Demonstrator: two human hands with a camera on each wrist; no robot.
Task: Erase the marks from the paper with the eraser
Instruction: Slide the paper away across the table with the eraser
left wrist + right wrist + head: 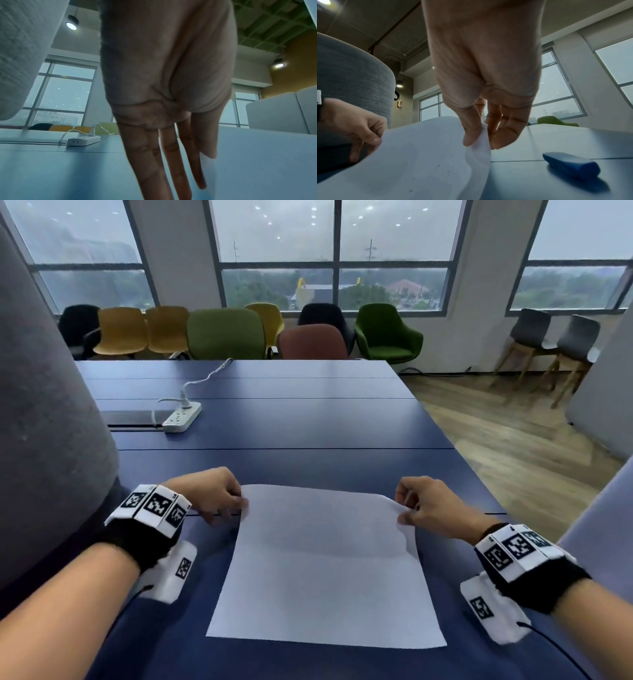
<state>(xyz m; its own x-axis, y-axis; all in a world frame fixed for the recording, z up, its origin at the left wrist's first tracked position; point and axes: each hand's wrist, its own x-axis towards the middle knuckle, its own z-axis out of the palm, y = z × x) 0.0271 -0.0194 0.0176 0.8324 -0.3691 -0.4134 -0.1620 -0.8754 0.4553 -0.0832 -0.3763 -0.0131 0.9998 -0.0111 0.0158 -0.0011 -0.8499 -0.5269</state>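
A white sheet of paper (322, 570) lies on the blue table (308, 422) in front of me. My left hand (239, 503) pinches its far left corner, thumb on top. My right hand (404, 513) pinches the far right corner and holds it slightly off the table. In the right wrist view that corner curls up between thumb and fingers of the right hand (482, 143), and a few tiny dark specks (438, 166) dot the paper (411, 162). A blue eraser (570, 165) lies on the table to the right of the sheet. It does not show in the head view.
A white power strip (181, 416) with its cable sits at the far left of the table. A grey padded partition (44, 405) rises close on my left. Chairs (226, 333) line the table's far edge, and the right edge drops to a wooden floor (513, 440).
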